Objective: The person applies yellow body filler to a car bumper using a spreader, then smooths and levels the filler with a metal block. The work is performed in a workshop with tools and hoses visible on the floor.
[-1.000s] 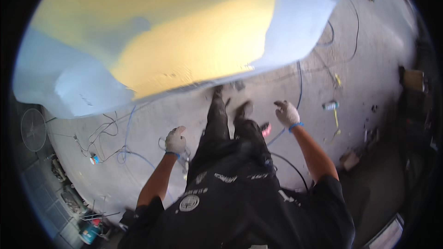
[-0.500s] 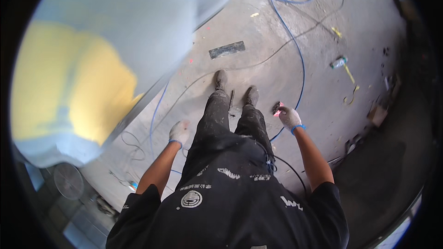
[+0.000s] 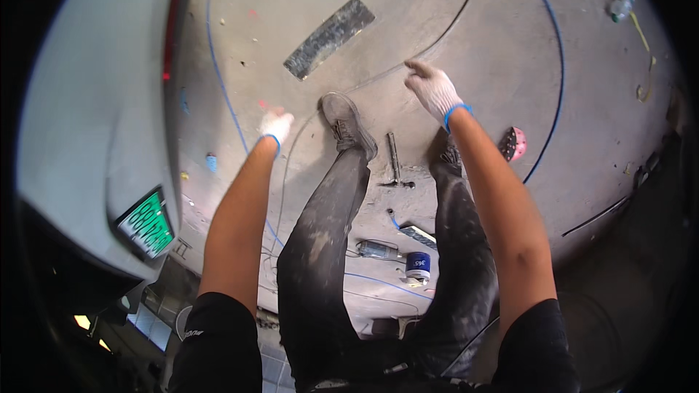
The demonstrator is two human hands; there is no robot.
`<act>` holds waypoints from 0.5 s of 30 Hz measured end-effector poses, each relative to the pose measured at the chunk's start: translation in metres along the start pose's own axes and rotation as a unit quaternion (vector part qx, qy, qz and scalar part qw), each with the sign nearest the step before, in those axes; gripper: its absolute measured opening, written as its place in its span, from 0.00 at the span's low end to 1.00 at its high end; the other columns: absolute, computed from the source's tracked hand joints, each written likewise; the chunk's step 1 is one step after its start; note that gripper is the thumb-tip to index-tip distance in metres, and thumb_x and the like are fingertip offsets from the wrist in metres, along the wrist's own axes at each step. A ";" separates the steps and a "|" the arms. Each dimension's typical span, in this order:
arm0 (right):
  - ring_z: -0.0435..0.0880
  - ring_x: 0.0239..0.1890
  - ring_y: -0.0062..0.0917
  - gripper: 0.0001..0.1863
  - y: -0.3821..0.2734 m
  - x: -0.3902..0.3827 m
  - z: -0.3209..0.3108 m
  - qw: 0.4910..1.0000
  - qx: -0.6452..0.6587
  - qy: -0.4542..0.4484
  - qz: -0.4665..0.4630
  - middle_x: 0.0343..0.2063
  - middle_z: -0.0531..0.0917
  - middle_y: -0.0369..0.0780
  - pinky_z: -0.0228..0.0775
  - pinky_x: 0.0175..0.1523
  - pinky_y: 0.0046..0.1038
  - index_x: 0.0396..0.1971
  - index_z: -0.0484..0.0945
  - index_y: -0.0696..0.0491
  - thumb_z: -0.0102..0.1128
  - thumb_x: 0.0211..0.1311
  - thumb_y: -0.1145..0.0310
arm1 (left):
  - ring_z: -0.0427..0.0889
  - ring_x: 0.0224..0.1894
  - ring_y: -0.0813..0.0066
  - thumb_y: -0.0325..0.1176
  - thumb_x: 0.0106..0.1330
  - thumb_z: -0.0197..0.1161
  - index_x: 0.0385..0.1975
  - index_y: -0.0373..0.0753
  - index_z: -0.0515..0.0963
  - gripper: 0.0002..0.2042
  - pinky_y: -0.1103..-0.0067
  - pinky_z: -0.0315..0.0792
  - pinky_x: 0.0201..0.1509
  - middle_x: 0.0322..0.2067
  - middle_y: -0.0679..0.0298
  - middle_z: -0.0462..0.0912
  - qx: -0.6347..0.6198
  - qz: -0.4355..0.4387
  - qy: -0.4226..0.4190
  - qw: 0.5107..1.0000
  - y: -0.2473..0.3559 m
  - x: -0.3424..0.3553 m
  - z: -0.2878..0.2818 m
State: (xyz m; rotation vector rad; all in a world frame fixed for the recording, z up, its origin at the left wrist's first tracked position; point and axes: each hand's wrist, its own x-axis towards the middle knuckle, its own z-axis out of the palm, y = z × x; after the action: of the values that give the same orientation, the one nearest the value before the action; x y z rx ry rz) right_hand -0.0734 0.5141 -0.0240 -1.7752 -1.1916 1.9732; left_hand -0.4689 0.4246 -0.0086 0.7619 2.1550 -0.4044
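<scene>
while the right hand [image 3: 431,89] hangs above the floor [image 3: 495,51], fingers loosely curled, seemingly empty, i can't tell if the blurred left hand [image 3: 278,125] is closed. likely mid-stride; taking the strip [image 3: 328,38], beyond the left shoe [image 3: 341,115], would call for bending.

A dark, scuffed rectangular strip [image 3: 329,38] lies flat and aslant on the grey floor [image 3: 408,0].

Gloved grips [image 3: 277,124] [image 3: 432,92]: two
Blue wristbands [image 3: 458,111]: two
Shoes [image 3: 348,124]: two
Dark flat strip [image 3: 329,38]: one
Hammer [image 3: 395,161]: one
Pink block [image 3: 518,144]: one
Blue-white tub [image 3: 417,264]: one
Green license plate [image 3: 148,223]: one
Car [image 3: 95,102]: one
</scene>
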 end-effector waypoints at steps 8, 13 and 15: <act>0.79 0.62 0.49 0.35 0.007 0.177 0.079 0.988 -0.149 0.044 -0.005 0.59 0.78 0.57 0.70 0.68 0.38 0.68 0.73 0.50 0.60 0.60 0.55 | 0.69 0.30 0.75 0.43 0.58 0.68 0.30 0.42 0.76 0.13 0.71 0.66 0.36 0.26 0.70 0.71 -0.191 -0.030 0.081 0.978 -0.039 0.169 0.071; 0.81 0.59 0.46 0.31 0.030 0.219 0.078 0.973 -0.218 0.065 0.028 0.55 0.81 0.55 0.73 0.65 0.37 0.62 0.78 0.49 0.59 0.59 0.52 | 0.62 0.28 0.77 0.45 0.57 0.68 0.30 0.46 0.73 0.13 0.69 0.58 0.32 0.26 0.71 0.64 -0.289 -0.113 0.018 0.951 -0.004 0.173 0.084; 0.86 0.52 0.43 0.27 0.026 0.218 0.087 0.980 -0.185 0.075 0.017 0.47 0.87 0.51 0.77 0.60 0.35 0.56 0.82 0.51 0.59 0.57 0.56 | 0.73 0.41 0.71 0.46 0.57 0.68 0.43 0.43 0.78 0.19 0.69 0.68 0.44 0.40 0.64 0.76 -0.288 -0.136 -0.007 0.948 -0.001 0.171 0.071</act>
State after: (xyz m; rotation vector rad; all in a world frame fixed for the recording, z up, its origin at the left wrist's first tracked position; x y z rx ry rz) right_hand -0.1963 0.6038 -0.2052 -2.0865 -1.5649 1.6789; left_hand -0.5139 0.4529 -0.1860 0.1314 2.2041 0.0913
